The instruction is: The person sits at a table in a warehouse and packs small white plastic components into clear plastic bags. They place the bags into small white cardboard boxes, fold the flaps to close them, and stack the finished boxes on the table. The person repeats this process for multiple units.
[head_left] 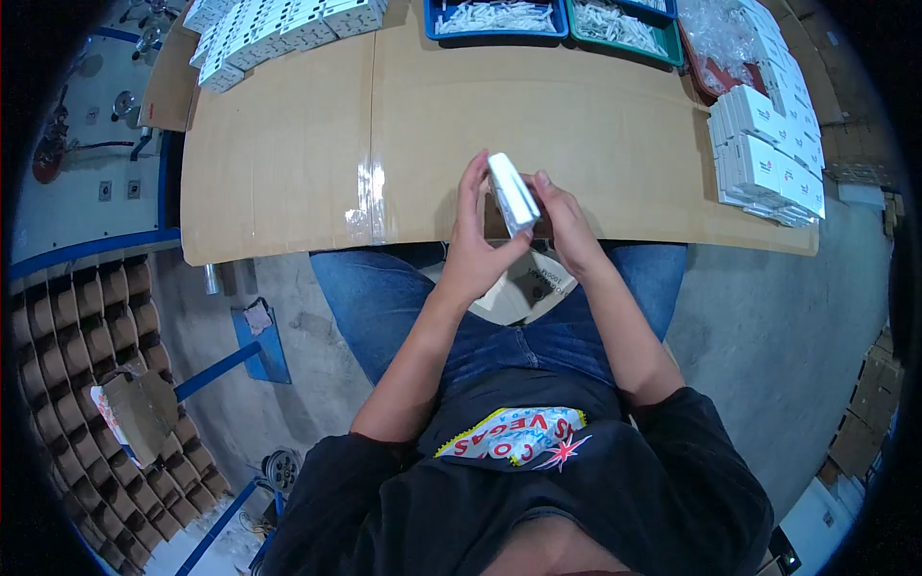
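Note:
A small flat white box (pixel 513 194) is held on edge just above the near edge of the cardboard-covered table, tilted a little. My left hand (pixel 474 252) grips it from the left, with the thumb at its lower end and the fingers along its far side. On the right side, my right hand (pixel 570 228) is closed about the same box, its thumb raised and its fingertips partly hidden behind the box. Which face of the box is turned away cannot be seen.
Stacked white boxes (pixel 768 158) stand at the right edge of the table (pixel 288 144). White blocks (pixel 279 36) are lined up at the far left. A blue tray (pixel 497 38) and a green tray (pixel 629 53) hold small white parts, beside clear plastic bags (pixel 718 38).

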`<state>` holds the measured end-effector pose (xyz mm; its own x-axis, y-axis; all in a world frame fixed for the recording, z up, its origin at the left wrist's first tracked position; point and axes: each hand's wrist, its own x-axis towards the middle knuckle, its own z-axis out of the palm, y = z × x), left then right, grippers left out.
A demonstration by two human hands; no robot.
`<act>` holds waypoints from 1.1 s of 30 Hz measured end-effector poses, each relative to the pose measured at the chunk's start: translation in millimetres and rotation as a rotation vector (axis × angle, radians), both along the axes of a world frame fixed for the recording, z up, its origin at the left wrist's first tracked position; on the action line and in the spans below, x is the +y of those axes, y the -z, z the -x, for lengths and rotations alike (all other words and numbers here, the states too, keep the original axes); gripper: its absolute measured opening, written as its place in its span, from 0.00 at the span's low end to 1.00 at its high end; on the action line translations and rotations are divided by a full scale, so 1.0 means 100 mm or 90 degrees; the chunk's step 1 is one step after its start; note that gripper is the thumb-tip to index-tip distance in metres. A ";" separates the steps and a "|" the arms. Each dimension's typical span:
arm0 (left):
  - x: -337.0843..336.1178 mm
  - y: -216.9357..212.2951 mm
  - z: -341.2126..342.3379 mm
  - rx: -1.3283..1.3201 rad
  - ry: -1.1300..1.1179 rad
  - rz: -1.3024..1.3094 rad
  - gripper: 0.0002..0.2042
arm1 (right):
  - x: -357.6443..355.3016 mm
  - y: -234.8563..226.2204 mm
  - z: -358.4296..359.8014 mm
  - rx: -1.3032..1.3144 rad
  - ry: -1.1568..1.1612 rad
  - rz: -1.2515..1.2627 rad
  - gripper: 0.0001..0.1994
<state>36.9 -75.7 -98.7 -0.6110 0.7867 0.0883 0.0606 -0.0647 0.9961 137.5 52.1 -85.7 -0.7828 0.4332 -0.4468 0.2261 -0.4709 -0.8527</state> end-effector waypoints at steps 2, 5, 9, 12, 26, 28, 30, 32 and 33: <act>0.02 -0.09 -0.01 0.072 0.055 0.020 0.51 | 0.05 0.08 -0.04 0.018 -0.005 -0.002 0.25; 0.00 -0.07 -0.04 -0.058 0.024 -0.010 0.49 | 0.08 0.13 -0.05 0.094 0.015 -0.076 0.26; 0.02 0.07 0.02 -0.459 -0.052 0.092 0.44 | 0.07 0.21 -0.06 0.183 -0.014 -0.233 0.33; -0.03 -0.05 0.13 -0.656 0.067 0.133 0.36 | 0.05 0.13 -0.06 0.203 -0.094 -0.387 0.36; 0.07 0.01 -0.07 -0.483 -0.084 0.115 0.27 | -0.18 0.13 -0.01 0.181 -0.101 -0.646 0.34; 0.08 -0.01 -0.09 -0.468 -0.095 0.094 0.27 | -0.19 0.11 0.00 0.194 -0.086 -0.658 0.33; 0.08 -0.04 -0.11 -0.455 -0.098 0.088 0.27 | -0.20 0.09 0.00 0.215 -0.070 -0.661 0.32; 0.06 -0.07 -0.12 -0.442 -0.097 0.099 0.27 | -0.20 0.09 0.00 0.222 -0.072 -0.661 0.30; 0.06 -0.05 -0.13 -0.454 -0.106 0.082 0.27 | -0.20 0.09 0.00 0.226 -0.072 -0.661 0.30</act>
